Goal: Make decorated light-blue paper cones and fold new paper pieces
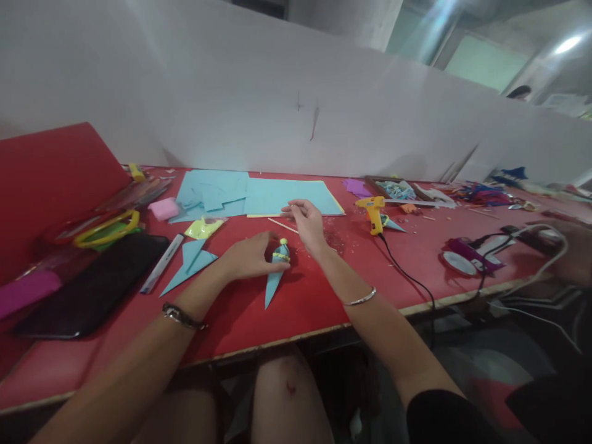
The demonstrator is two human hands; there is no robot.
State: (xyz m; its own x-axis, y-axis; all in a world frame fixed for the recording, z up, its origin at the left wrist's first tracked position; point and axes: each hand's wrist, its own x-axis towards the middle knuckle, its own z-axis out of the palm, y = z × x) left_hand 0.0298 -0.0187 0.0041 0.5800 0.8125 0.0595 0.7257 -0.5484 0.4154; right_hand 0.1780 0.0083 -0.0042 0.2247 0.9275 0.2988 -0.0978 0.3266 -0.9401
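Note:
My left hand (252,256) grips a small light-blue paper cone (273,287) between thumb and fingers, low over the red table. The cone's tip points toward me; a yellow beaded band and a small yellow ball (283,242) trim its far end. Just beyond, my right hand (308,228) is raised with thumb and fingers pinched together; whatever is in the pinch is too small to make out. Folded blue paper pieces (194,266) lie left of my left hand, beside a white marker (161,264) and a bag of yellow material (203,229).
Blue paper sheets (287,196) lie against the white partition. To the right stands a yellow glue gun (373,213), its cord running over the table edge, with another blue cone (395,226) behind it. A black tablet-like slab (97,287) is at left. Someone's arm (573,253) shows far right.

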